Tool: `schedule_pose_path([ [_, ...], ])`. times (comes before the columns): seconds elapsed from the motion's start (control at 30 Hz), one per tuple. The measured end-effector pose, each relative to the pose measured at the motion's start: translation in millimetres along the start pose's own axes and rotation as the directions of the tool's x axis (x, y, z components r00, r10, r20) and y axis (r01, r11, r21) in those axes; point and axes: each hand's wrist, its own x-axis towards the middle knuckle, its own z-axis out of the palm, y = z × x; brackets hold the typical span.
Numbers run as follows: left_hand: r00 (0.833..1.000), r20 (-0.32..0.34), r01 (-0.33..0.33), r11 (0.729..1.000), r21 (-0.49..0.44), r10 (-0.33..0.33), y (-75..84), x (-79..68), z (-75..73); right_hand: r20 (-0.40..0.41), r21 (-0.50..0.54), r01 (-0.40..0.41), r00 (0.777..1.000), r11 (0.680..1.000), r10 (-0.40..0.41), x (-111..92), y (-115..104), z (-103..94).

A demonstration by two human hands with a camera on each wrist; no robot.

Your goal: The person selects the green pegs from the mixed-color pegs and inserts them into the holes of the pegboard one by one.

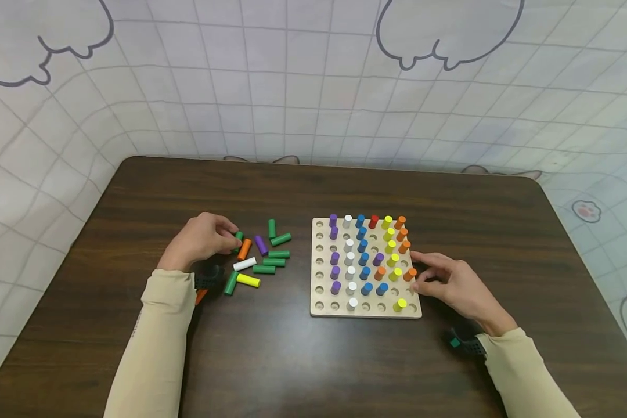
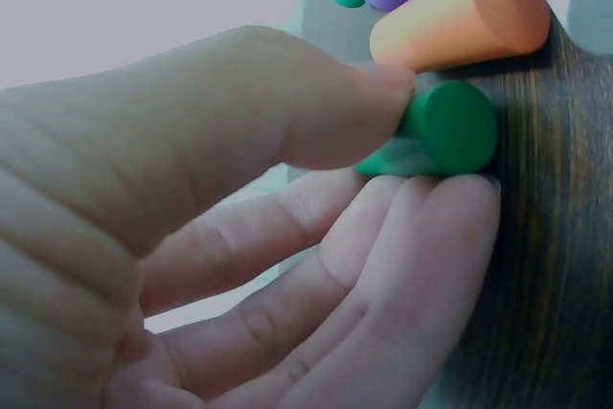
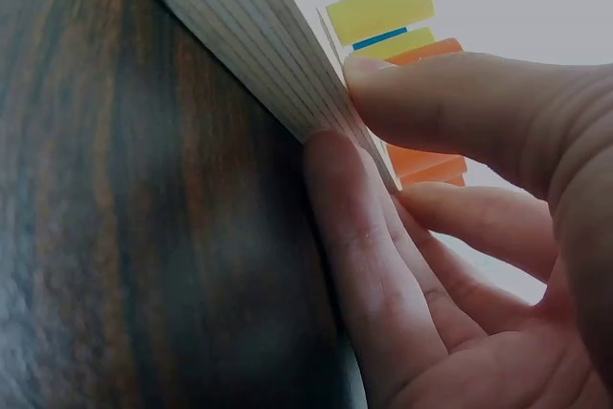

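Note:
My left hand [image 1: 202, 239] pinches a green peg [image 2: 460, 128] between thumb and fingertips, low over the table at the left. Just beside it lie an orange peg [image 1: 244, 249] and a white peg [image 1: 244, 264]. To the right, a light wooden pegboard [image 1: 324, 313] lies flat, with upright purple, white, blue, red, yellow and orange pegs in many of its holes. The right hand [image 1: 449, 284] holds the board's right edge; in the right wrist view its thumb lies at the top edge and its fingers touch the side.
Loose pegs lie between the left hand and the board: several green ones [image 1: 279, 254], a purple one [image 1: 261, 245] and a yellow one [image 1: 248, 280]. Another orange peg [image 1: 201, 296] is partly hidden by the left wrist. The dark table [image 1: 271, 360] meets a patterned cloth behind.

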Motion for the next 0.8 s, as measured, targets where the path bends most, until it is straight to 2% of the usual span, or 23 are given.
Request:
schedule_pose_path([
  [0.2,1.000,-0.007,0.006,1.000,-0.014,-0.006,0.0,0.0,0.6,0.014,0.044,-0.007,1.000,0.999,0.006,0.6,4.3,-0.6],
  [0.53,0.997,-0.069,-0.039,0.999,-0.032,0.037,-1.9,1.9,0.2,0.022,0.167,-0.060,0.998,0.984,0.057,1.7,5.8,-1.6],
  [0.8,0.994,-0.096,-0.064,0.997,-0.035,0.061,0.1,2.2,1.9,-0.014,0.111,-0.076,0.997,0.991,0.078,4.0,6.3,1.0],
])
